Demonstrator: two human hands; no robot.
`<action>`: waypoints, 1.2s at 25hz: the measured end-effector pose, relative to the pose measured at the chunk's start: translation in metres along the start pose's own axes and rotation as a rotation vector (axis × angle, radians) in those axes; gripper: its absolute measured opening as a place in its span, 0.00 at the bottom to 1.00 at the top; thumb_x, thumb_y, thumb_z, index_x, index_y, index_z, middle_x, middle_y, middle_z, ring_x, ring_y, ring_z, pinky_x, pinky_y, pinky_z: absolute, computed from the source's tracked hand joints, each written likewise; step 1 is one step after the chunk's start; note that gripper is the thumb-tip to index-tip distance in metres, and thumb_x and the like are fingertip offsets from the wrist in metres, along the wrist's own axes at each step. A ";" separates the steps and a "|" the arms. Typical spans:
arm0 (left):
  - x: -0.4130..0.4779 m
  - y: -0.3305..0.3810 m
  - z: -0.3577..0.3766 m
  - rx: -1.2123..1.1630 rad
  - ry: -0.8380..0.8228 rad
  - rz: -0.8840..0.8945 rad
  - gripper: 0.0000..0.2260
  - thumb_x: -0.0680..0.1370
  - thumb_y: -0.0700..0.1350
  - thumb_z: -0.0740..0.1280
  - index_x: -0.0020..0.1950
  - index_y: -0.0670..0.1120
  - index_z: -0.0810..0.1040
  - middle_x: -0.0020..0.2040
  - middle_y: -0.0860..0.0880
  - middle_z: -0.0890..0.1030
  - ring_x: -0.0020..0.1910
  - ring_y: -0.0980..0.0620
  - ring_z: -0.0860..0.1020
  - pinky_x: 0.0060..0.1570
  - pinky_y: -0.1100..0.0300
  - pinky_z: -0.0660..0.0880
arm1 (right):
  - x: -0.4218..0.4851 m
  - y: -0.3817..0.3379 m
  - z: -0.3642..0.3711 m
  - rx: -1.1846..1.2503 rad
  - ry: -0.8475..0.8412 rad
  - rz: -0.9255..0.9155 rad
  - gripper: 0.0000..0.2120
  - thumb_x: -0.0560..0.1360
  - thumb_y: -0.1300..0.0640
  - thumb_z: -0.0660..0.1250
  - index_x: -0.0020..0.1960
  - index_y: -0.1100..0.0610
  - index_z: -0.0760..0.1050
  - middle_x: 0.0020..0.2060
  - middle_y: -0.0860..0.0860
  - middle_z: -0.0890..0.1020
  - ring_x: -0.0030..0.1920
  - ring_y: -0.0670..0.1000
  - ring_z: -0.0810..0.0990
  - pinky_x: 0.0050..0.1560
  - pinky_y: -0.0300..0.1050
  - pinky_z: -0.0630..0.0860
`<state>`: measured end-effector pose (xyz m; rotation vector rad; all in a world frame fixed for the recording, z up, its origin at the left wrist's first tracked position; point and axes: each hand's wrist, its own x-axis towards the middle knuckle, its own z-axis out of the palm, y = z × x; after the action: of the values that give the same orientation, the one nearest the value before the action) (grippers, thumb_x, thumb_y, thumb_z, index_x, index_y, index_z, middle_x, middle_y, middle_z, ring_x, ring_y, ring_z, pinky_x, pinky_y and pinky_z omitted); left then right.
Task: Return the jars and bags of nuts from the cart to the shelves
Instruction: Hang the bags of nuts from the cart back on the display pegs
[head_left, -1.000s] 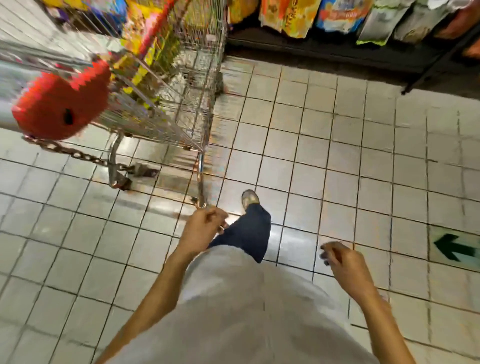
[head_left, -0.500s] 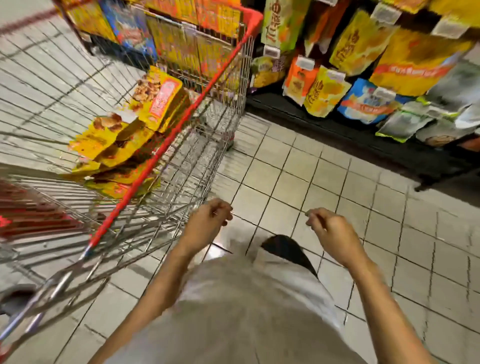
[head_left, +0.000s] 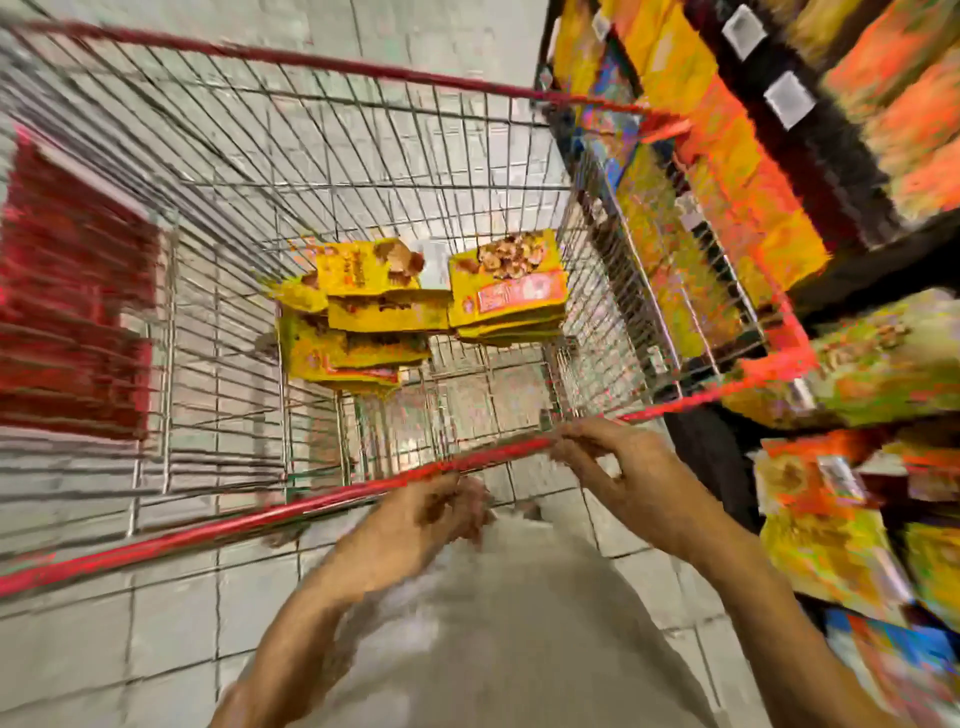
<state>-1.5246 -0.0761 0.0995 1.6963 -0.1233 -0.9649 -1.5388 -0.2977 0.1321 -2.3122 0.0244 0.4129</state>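
No text could be read: the print on the yellow bags (head_left: 506, 291) in the cart (head_left: 311, 57) and on the shelf packets (head_left: 727, 156) was blurred.

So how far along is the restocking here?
Done: no jars show in the cart, so those may be back; the shelves look full. In hand: nothing. The left hand and right hand are at the cart's near rim, neither holding a bag. Left: two piles of yellow bags lie on the cart floor.
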 end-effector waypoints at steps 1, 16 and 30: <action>-0.006 0.015 -0.001 -0.137 0.009 0.026 0.07 0.77 0.43 0.64 0.49 0.44 0.80 0.45 0.44 0.84 0.44 0.51 0.82 0.45 0.64 0.78 | 0.020 -0.009 -0.021 -0.029 -0.055 -0.090 0.11 0.78 0.53 0.61 0.56 0.53 0.79 0.48 0.47 0.83 0.48 0.47 0.80 0.48 0.42 0.76; 0.213 -0.041 -0.238 -0.753 0.684 -0.333 0.10 0.80 0.39 0.57 0.40 0.44 0.73 0.26 0.50 0.80 0.24 0.57 0.76 0.25 0.66 0.69 | 0.391 0.014 0.090 -0.153 -0.203 0.094 0.12 0.78 0.60 0.59 0.50 0.62 0.80 0.49 0.60 0.83 0.53 0.59 0.79 0.47 0.44 0.63; 0.356 -0.089 -0.223 -0.953 1.106 -0.122 0.08 0.80 0.44 0.61 0.47 0.40 0.75 0.37 0.49 0.80 0.26 0.59 0.74 0.28 0.63 0.71 | 0.479 0.064 0.113 0.095 -0.045 -0.124 0.23 0.72 0.50 0.70 0.65 0.53 0.69 0.67 0.56 0.69 0.61 0.46 0.67 0.53 0.21 0.60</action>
<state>-1.1794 -0.0632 -0.1554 1.1032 1.0150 0.0109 -1.1263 -0.2119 -0.1308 -2.1962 -0.1191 0.3922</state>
